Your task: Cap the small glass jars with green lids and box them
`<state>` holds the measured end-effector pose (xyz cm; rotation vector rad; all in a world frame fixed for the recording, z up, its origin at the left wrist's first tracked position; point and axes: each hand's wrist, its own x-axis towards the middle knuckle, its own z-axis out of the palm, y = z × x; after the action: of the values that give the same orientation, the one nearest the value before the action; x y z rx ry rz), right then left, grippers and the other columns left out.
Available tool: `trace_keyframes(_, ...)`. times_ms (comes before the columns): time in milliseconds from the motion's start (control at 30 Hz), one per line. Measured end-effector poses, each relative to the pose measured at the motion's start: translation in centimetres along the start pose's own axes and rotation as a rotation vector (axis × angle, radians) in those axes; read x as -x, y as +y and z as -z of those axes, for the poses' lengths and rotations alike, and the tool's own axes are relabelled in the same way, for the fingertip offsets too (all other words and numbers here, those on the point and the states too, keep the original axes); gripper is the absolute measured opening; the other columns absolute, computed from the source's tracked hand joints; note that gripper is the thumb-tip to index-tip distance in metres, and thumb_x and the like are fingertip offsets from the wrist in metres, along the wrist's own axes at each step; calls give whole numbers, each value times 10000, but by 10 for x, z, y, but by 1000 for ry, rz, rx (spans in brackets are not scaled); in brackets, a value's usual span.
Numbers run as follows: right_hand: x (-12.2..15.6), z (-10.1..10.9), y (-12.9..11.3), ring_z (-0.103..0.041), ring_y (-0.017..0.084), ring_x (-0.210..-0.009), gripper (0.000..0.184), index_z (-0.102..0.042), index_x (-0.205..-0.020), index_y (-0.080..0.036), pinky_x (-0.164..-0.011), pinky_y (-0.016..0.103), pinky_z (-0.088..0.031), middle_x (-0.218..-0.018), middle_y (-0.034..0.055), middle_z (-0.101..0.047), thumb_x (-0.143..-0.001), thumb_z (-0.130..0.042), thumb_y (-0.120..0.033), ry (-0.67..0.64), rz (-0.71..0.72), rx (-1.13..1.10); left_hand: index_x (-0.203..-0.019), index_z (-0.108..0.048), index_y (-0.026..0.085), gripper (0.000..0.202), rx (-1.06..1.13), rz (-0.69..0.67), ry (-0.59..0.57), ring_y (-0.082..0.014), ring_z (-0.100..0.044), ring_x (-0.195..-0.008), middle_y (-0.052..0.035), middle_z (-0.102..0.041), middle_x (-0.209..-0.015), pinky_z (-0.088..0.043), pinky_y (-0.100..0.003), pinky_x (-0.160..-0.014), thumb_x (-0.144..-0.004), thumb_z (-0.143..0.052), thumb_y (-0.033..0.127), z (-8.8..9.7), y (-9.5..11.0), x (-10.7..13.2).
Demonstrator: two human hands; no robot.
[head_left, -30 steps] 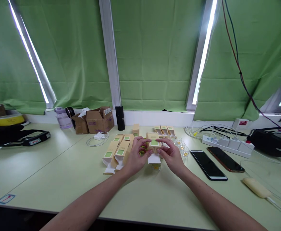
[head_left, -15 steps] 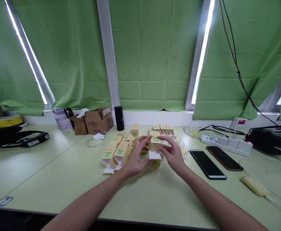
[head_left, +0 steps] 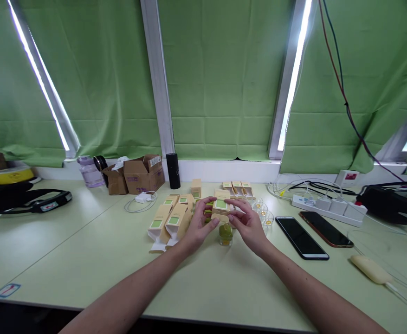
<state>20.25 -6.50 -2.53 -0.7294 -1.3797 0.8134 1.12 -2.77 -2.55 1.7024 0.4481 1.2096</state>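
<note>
Between my two hands is a small tan cardboard box (head_left: 221, 204) with a green label, raised above the table. My left hand (head_left: 199, 227) grips its left side, the thumb near the lower flap. From the right, my right hand (head_left: 248, 223) pinches the box near that same flap. Just below it stands a small glass jar with a green lid (head_left: 226, 234), apart from the box. More tan boxes (head_left: 175, 220) lie to the left with their white inner flaps open. Several clear glass pieces with yellow centres (head_left: 264, 213) stand beyond my right hand, and green items are partly hidden behind my left fingers.
Farther back are an upright tan box (head_left: 196, 187), three more boxes (head_left: 237, 189) and a black bottle (head_left: 173, 170). Two phones (head_left: 301, 237) lie on the right, near a power strip (head_left: 328, 205) and a cream mouse-shaped object (head_left: 370, 269). Brown cartons (head_left: 144, 174) stand back left.
The front flap of the held box, white and hanging down before, is now folded up and shows its tan side. The green-lidded jar below has come into fuller view.
</note>
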Motion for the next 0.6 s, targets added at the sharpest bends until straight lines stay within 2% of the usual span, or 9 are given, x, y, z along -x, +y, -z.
trace_keyframes(133, 1, 1, 1, -710, 133, -918, 396, -738, -1291, -355, -910, 348, -615, -1293, 48, -443, -908, -771, -452, -20, -9, -21, -1408, -473, 264, 617, 79, 27, 20, -228, -604, -1105, -99, -564, -1248, -515, -353, -943, -903, -768, 462, -1, 1, -2)
trace_keyframes(600, 4, 0, -1, -719, 151, -948, 420, -733, -1317, -352, -954, 371, -612, -1301, 57, -431, -914, -774, -465, -56, 12, -26, -1298, -517, 236, 565, 74, 48, 96, -213, -578, -1073, -69, -589, -1139, -490, -319, -907, -850, -782, 455, -1, 6, -4)
